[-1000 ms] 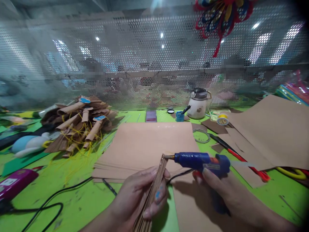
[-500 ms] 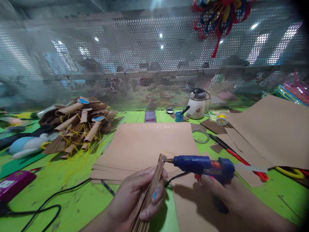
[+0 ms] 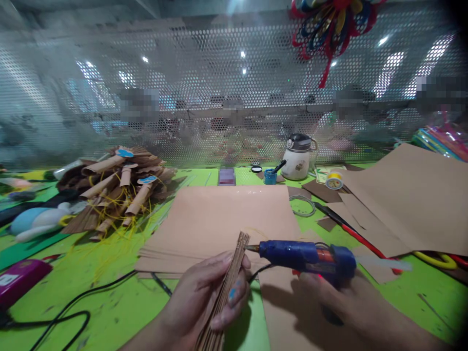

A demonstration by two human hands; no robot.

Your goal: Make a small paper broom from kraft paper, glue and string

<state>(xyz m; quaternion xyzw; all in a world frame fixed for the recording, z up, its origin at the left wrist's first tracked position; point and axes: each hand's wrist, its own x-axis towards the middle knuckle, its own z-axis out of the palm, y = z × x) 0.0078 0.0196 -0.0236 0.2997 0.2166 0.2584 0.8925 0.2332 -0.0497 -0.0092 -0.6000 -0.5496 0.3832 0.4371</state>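
My left hand [image 3: 208,292] is closed around a narrow bundle of pleated brown paper [image 3: 234,273], held slanting with its upper end sticking out past the fingers. Blue paint marks a finger of that hand. In my right hand [image 3: 336,292] is a blue hot glue gun [image 3: 307,256], gripped by its handle, with a clear glue stick poking from the back. Its metal nozzle points left, at the edge of the bundle a little below the top; whether it touches is hard to tell. A stack of brown paper sheets [image 3: 219,209] lies behind the bundle.
Finished-looking pleated paper pieces with yellow string [image 3: 120,195] are heaped at left. A magenta box-shaped thing [image 3: 24,280] and black cord [image 3: 87,292] lie nearby. Behind stand a white jug [image 3: 295,158] and blue paint jar [image 3: 270,176]. Large brown sheets [image 3: 409,200] cover the right side.
The glue gun's nozzle has slid slightly down along the bundle's edge from near its top, and the gun sits more level. My left hand keeps its hold on the pleated paper.
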